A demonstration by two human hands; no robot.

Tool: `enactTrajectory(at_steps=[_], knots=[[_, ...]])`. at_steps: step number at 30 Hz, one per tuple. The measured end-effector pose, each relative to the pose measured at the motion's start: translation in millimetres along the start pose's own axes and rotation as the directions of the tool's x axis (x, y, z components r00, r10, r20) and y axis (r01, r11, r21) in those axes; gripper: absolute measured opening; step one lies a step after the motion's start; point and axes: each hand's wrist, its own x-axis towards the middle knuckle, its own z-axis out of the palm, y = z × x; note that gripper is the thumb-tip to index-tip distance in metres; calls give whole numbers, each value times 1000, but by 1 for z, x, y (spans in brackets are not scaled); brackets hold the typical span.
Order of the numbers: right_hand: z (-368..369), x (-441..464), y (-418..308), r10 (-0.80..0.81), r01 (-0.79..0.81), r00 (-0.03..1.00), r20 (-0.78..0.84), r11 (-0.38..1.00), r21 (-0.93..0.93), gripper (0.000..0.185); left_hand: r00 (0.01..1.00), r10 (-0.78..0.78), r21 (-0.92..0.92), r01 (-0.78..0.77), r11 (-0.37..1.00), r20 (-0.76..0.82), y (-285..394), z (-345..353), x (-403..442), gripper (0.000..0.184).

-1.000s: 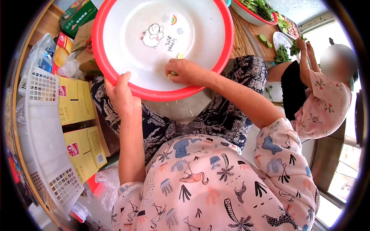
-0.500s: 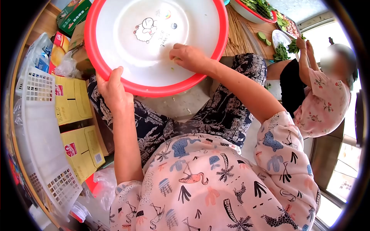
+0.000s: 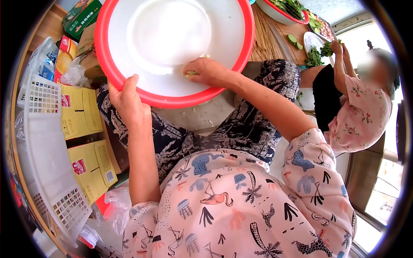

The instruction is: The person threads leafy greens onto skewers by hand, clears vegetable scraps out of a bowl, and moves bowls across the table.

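A large white basin point(image 3: 111, 69) with a red rim is tilted above my lap. My left hand point(image 3: 129, 101) grips its lower left rim, with the thumb over the edge. Inside the basin, near the lower right wall, my right hand point(image 3: 205, 73) is closed on small pale green scraps point(image 3: 191, 74). Another small pale piece point(image 3: 207, 56) lies by the knuckles. The basin's bottom shows no printed picture in this frame. The fingertips of my right hand are partly hidden.
At the right, a person point(image 3: 359, 103) holds leafy greens point(image 3: 327, 49) by a white plate point(image 3: 312, 41). Wooden skewers point(image 3: 264, 36), cut green pieces point(image 3: 292, 39) and a bowl of greens point(image 3: 279, 16) sit on the table. Yellow boxes point(image 3: 88, 170) and a white basket point(image 3: 47, 150) stand left.
The basin has shifted slightly left and up, and its printed picture no longer shows. My right hand moved up and left the wall, then back down, still closed on scraps.
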Motion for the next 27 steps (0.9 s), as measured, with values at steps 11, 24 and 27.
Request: enactTrajectory(at_steps=[11,24,27], knots=[[9,-6,8,-7,18,995,-100,993,116,17,1000,-27,19,26,999,14,-1,-4,-1,54],[-31,-16,17,341,-324,899,274,99,941,22,993,113,86,-111,990,-30,-3,-26,19,50],[-33,-54,6,393,-232,880,268,-139,963,20,984,147,117,-136,984,-98,11,-33,28,51]])
